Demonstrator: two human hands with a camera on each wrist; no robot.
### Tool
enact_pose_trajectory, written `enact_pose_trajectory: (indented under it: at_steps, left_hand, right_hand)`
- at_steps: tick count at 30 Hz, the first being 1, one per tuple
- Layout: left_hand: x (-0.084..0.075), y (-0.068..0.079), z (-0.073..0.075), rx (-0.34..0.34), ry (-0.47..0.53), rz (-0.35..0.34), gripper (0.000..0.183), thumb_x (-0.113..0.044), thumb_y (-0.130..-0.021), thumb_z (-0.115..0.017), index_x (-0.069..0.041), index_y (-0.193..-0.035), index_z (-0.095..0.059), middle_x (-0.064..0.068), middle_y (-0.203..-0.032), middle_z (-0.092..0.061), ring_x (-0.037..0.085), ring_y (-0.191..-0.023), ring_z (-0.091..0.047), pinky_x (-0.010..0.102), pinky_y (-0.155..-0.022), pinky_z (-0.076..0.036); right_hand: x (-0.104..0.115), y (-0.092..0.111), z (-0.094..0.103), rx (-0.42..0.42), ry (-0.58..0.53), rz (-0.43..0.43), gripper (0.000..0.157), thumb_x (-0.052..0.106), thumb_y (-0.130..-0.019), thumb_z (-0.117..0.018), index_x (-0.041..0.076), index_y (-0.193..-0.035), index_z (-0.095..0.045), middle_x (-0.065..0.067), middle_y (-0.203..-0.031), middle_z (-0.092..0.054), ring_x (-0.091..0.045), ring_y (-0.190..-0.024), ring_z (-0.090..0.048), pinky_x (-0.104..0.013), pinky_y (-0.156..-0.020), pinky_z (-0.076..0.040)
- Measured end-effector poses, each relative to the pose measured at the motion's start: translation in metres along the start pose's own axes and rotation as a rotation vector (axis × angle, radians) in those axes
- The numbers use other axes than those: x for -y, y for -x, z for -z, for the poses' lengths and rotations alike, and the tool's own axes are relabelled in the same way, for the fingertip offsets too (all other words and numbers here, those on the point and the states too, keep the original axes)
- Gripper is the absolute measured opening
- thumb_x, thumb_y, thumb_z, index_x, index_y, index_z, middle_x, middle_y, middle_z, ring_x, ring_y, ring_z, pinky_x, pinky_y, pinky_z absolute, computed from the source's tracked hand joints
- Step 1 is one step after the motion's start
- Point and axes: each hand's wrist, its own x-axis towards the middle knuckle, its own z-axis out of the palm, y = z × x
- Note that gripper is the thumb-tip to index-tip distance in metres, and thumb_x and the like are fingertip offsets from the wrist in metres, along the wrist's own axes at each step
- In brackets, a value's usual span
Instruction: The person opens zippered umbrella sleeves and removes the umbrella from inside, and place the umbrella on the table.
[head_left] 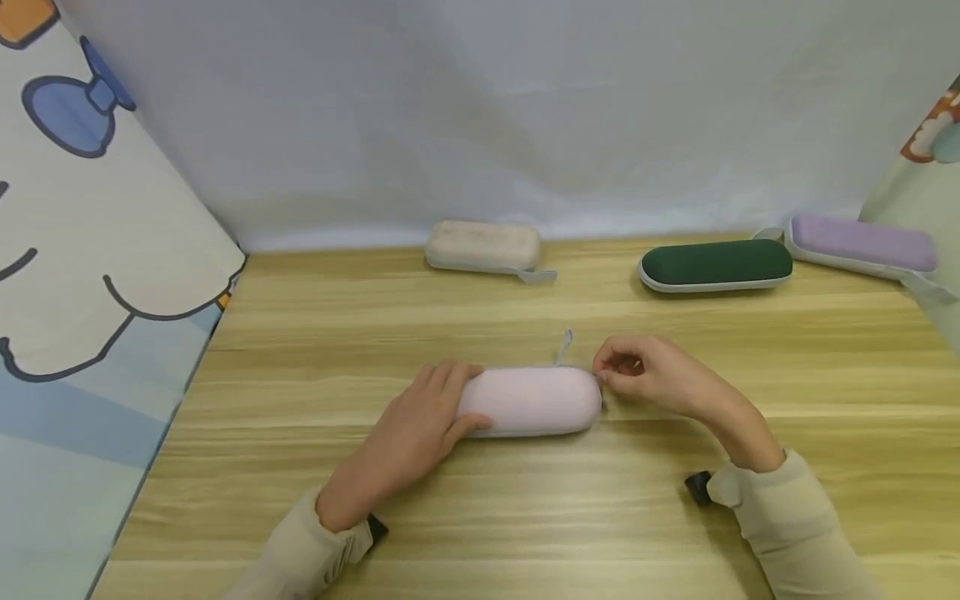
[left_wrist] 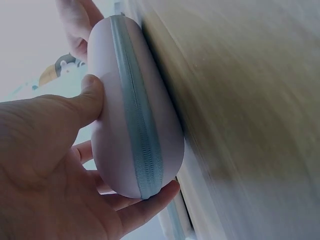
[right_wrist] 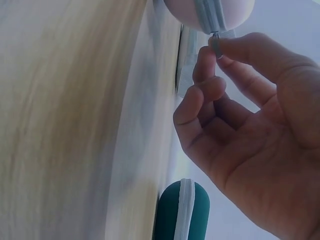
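Observation:
A pale pink zippered case lies lengthwise on the wooden table. My left hand grips its left end, thumb along the near side and fingers over the far side. In the left wrist view the grey zipper runs along the case's side with its teeth closed together. At the right end, my right hand pinches the small zipper pull between thumb and index finger, the other fingers curled. A grey loop strap sticks out behind the case.
Along the back of the table lie a beige case, a dark green case and a purple case, the last two close together at the right. A white cloth hangs behind them, and a cartoon-printed cloth covers the left side.

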Motion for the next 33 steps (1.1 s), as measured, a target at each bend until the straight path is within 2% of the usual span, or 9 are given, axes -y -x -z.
enact_pose_trajectory:
  at_steps: [6,14,19,22,26,29,33]
  left_hand:
    - [0.004,0.000,0.001,-0.016,-0.010,0.012,0.061,-0.047,-0.100,-0.066,-0.006,-0.144,-0.051,0.013,-0.131,-0.061,0.032,-0.116,-0.060,0.048,-0.091,-0.057]
    - [0.010,-0.002,0.002,-0.011,-0.003,0.036,0.061,-0.047,-0.101,-0.064,-0.006,-0.145,-0.051,0.014,-0.135,-0.060,0.033,-0.120,-0.059,0.049,-0.094,-0.056]
    - [0.012,-0.003,0.002,-0.031,-0.048,-0.026,0.062,-0.047,-0.102,-0.063,-0.003,-0.144,-0.051,0.017,-0.134,-0.061,0.035,-0.123,-0.059,0.049,-0.103,-0.052]
    - [0.013,-0.003,0.003,-0.043,-0.091,-0.092,0.062,-0.044,-0.102,-0.064,-0.004,-0.147,-0.050,0.019,-0.138,-0.059,0.037,-0.129,-0.057,0.052,-0.109,-0.048]
    - [0.015,-0.002,0.005,-0.006,-0.125,-0.164,0.070,-0.041,-0.100,-0.070,-0.011,-0.158,-0.042,0.018,-0.147,-0.053,0.038,-0.136,-0.053,0.057,-0.108,-0.048]
    - [0.016,-0.002,0.006,0.028,-0.124,-0.177,0.078,-0.040,-0.099,-0.072,-0.018,-0.163,-0.036,0.017,-0.149,-0.051,0.038,-0.137,-0.052,0.058,-0.107,-0.048]
    - [0.018,-0.002,0.007,0.028,-0.117,-0.162,0.078,-0.042,-0.099,-0.072,-0.025,-0.165,-0.034,0.014,-0.150,-0.052,0.036,-0.136,-0.053,0.057,-0.110,-0.047]
  right_hand:
    - [0.002,-0.001,-0.004,-0.008,0.073,0.005,0.008,0.007,-0.100,-0.068,0.014,-0.100,-0.073,0.004,-0.090,-0.068,-0.012,-0.082,-0.059,-0.027,-0.075,-0.051]
    - [0.006,-0.008,-0.016,-0.101,0.227,0.049,0.010,0.001,-0.094,-0.069,0.011,-0.097,-0.070,0.003,-0.084,-0.065,-0.011,-0.078,-0.057,-0.032,-0.071,-0.051]
    - [0.007,-0.008,-0.019,-0.117,0.253,0.040,0.011,0.002,-0.094,-0.072,0.012,-0.095,-0.067,0.002,-0.084,-0.063,-0.013,-0.078,-0.057,-0.032,-0.071,-0.050]
    - [0.007,-0.007,-0.021,-0.132,0.289,0.063,0.012,0.002,-0.094,-0.072,0.012,-0.096,-0.066,-0.001,-0.092,-0.066,-0.018,-0.086,-0.062,-0.038,-0.078,-0.054]
    - [0.008,-0.006,-0.023,-0.153,0.354,0.103,0.013,0.000,-0.093,-0.073,0.010,-0.099,-0.067,-0.006,-0.105,-0.067,-0.026,-0.100,-0.065,-0.047,-0.088,-0.055]
    - [0.008,-0.006,-0.025,-0.154,0.379,0.106,0.013,0.001,-0.093,-0.072,0.010,-0.100,-0.066,-0.008,-0.108,-0.067,-0.028,-0.104,-0.064,-0.047,-0.090,-0.055]
    - [0.008,-0.006,-0.026,-0.145,0.367,0.100,0.013,0.000,-0.094,-0.071,0.009,-0.101,-0.065,-0.007,-0.109,-0.068,-0.028,-0.104,-0.064,-0.047,-0.090,-0.055]
